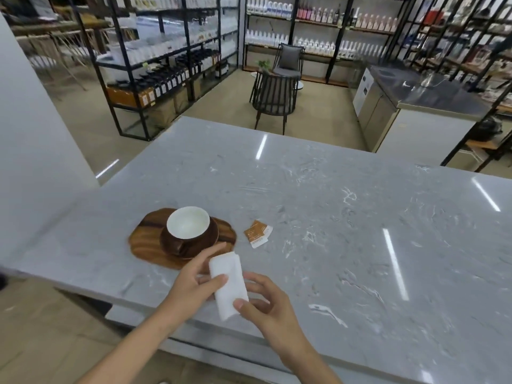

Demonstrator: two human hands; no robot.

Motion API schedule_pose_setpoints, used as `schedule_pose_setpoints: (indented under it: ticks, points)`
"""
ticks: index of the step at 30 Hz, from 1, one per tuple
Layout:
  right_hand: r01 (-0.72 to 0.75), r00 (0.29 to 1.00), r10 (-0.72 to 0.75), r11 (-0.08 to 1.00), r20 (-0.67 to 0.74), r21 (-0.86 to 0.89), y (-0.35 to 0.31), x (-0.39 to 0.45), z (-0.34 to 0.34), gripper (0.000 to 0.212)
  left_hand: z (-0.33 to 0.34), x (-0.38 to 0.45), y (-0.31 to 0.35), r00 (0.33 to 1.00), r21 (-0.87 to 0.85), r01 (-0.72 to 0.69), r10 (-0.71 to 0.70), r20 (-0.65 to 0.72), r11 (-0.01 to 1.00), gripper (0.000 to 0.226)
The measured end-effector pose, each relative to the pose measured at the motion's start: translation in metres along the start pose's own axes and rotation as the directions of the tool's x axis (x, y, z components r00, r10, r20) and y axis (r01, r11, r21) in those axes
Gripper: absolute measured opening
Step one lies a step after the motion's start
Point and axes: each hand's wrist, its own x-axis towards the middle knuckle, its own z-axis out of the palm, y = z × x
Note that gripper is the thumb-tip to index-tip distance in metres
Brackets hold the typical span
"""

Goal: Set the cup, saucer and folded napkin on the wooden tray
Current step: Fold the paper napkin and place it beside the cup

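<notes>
Grey marble-patterned stone countertop [318, 195], glossy, with streaked light reflections. Directly on it, near the front left edge: one dark scalloped wooden tray [144, 242]. Just right of the tray, apart from it: two small orange-and-white paper sachets [257, 233], overlapping.

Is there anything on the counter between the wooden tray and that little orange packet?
No. The head view shows bare marble between the wooden tray and orange packet.
</notes>
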Motion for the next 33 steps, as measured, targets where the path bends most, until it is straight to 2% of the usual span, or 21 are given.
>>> schedule_pose_setpoints:
  ticks: [3, 6, 12, 15, 19, 24, 27, 30, 33]
  points:
    - [0.033, 0.999, -0.033, 0.999, 0.012, -0.012, 0.001, 0.021, 0.033, 0.042, -0.043, 0.01, 0.003, 0.998, -0.028, 0.066, -0.065, 0.026, 0.997, 0.045]
    - [0.052, 0.999, -0.052, 0.998, 0.002, -0.044, -0.001, 0.041, 0.069, 0.035, -0.09, 0.023, 0.009, 0.996, 0.056, 0.083, -0.085, 0.031, 0.995, 0.027]
    - [0.098, 0.992, -0.102, 0.993, -0.076, -0.058, 0.0, 0.074, 0.136, 0.042, -0.168, 0.056, 0.017, 0.991, 0.118, 0.031, -0.046, 0.127, 0.992, 0.029]
    - [0.157, 0.981, -0.163, 0.985, -0.107, -0.066, 0.005, 0.083, 0.167, 0.034, -0.195, 0.071, 0.014, 0.993, 0.104, 0.057, -0.067, 0.094, 0.993, 0.021]
    - [0.239, 0.923, -0.31, 0.927, -0.229, -0.29, 0.021, 0.105, 0.203, 0.016, -0.228, 0.098, 0.004, 0.988, 0.164, 0.097, -0.115, 0.105, 0.982, 0.016]
    - [0.189, 0.894, -0.341, 0.875, -0.291, -0.445, 0.036, 0.135, 0.24, 0.014, -0.25, 0.137, -0.006, 0.979, 0.283, 0.032, -0.087, 0.183, 0.958, 0.016]
    - [0.135, 0.863, -0.372, 0.821, -0.341, -0.555, 0.04, 0.151, 0.253, 0.017, -0.253, 0.158, -0.01, 0.98, 0.359, 0.023, -0.093, 0.178, 0.933, 0.019]
    - [0.04, 0.87, -0.363, 0.726, -0.333, -0.687, 0.044, 0.16, 0.265, 0.022, -0.254, 0.173, -0.012, 0.982, 0.508, -0.081, -0.02, 0.189, 0.858, 0.018]
    - [-0.015, 0.854, -0.442, 0.503, -0.272, -0.864, 0.049, 0.163, 0.271, 0.025, -0.252, 0.179, -0.014, 0.965, 0.596, -0.19, 0.037, 0.259, 0.78, 0.016]
